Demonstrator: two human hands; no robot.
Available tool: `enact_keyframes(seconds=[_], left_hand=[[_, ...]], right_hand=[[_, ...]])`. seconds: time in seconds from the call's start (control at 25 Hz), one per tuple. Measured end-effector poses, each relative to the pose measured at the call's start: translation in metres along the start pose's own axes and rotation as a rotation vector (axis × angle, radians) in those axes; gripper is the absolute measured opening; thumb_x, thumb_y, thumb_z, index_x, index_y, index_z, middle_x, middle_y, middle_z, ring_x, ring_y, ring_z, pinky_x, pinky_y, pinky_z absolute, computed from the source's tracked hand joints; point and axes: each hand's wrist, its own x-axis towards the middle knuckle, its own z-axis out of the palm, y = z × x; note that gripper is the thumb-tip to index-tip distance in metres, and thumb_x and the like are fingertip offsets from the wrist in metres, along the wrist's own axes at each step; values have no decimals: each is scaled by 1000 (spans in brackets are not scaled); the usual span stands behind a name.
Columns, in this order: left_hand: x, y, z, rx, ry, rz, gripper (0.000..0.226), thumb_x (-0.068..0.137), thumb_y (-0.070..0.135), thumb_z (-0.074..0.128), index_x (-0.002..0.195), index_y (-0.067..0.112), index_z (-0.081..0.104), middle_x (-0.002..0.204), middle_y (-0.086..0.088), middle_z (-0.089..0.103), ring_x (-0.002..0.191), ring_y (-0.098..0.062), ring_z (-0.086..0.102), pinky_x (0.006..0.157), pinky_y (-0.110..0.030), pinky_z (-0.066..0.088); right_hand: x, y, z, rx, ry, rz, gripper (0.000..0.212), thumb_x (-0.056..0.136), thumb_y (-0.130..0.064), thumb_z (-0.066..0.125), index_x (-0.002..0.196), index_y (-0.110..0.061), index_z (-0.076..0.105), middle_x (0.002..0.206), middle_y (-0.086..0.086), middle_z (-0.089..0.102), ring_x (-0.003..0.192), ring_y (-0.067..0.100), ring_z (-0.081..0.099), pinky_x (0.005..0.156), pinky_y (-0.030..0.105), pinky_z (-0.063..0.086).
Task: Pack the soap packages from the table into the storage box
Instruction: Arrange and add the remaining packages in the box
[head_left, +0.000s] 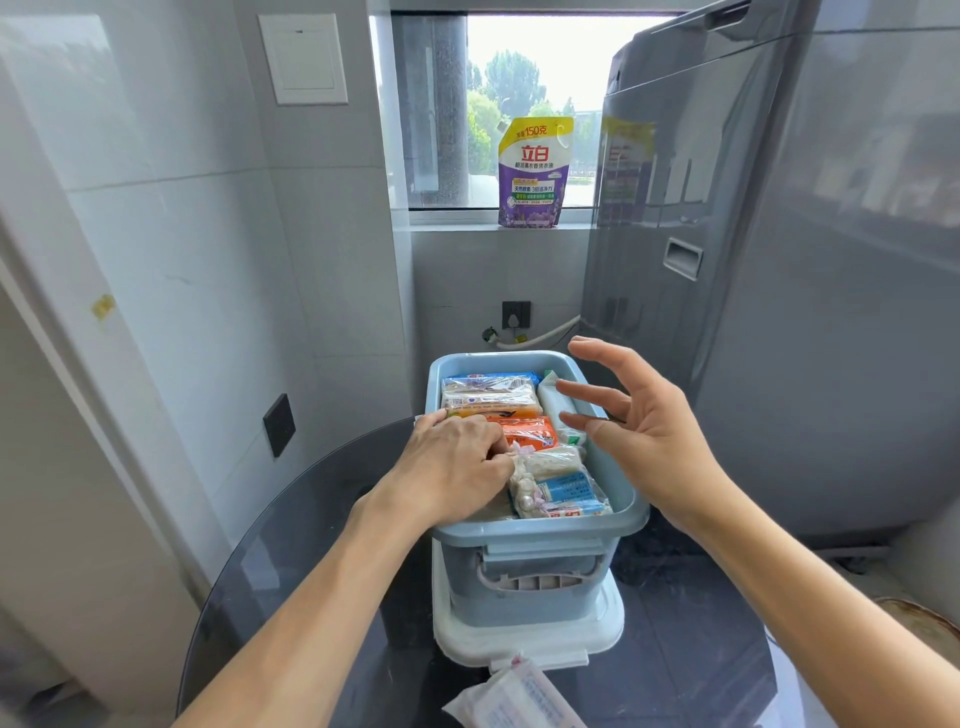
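A blue storage box (626, 525) stands on its white lid (524, 642) on a dark round glass table (322, 525). Several soap packages fill it: orange ones (530, 430) in the middle, a blue-labelled clear one (561, 491) at the near end, a blue and yellow one (491, 389) at the far end. My left hand (457, 467) reaches into the box's left side, fingers curled down on a package that it mostly hides. My right hand (639, 421) hovers over the box's right rim, fingers spread, holding nothing. One white soap package (514, 696) lies on the table in front of the box.
A grey washing machine (779, 286) stands close on the right. A purple and yellow detergent pouch (532, 174) sits on the window sill behind. Tiled wall and a white door frame close in on the left. A white hose and a wall socket are behind the box.
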Motion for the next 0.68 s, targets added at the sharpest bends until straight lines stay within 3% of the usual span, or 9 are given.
enact_keyframes(seconds=[0.16, 0.4, 0.52, 0.68], left_hand=[[0, -1, 0, 2, -3, 0, 21, 96, 36, 43, 97, 28, 63, 119, 7, 65, 107, -8, 45, 114, -37, 19], [1, -5, -4, 69, -122, 28, 28, 90, 48, 49, 111, 32, 61, 126, 10, 58, 125, -13, 44, 119, -39, 10], [0, -6, -4, 62, -125, 33, 32, 89, 49, 51, 115, 33, 60, 127, 11, 58, 127, -13, 44, 118, -39, 8], [0, -6, -4, 58, -127, 43, 35, 89, 47, 52, 119, 33, 61, 130, 10, 56, 129, -14, 43, 120, -39, 6]], right_hand=[[1, 3, 4, -50, -55, 5, 83, 83, 27, 51, 118, -48, 60, 146, -7, 47, 119, 12, 62, 87, 33, 58], [9, 2, -6, -214, -160, 34, 79, 76, 30, 40, 119, -33, 61, 145, -13, 45, 117, 5, 61, 85, 25, 57], [13, -1, -10, -242, -174, 30, 75, 80, 28, 46, 116, -35, 62, 141, -19, 47, 115, 3, 62, 82, 21, 57], [17, -3, -15, -361, -285, 67, 81, 75, 28, 38, 113, -40, 59, 138, -18, 48, 120, 7, 58, 87, 24, 56]])
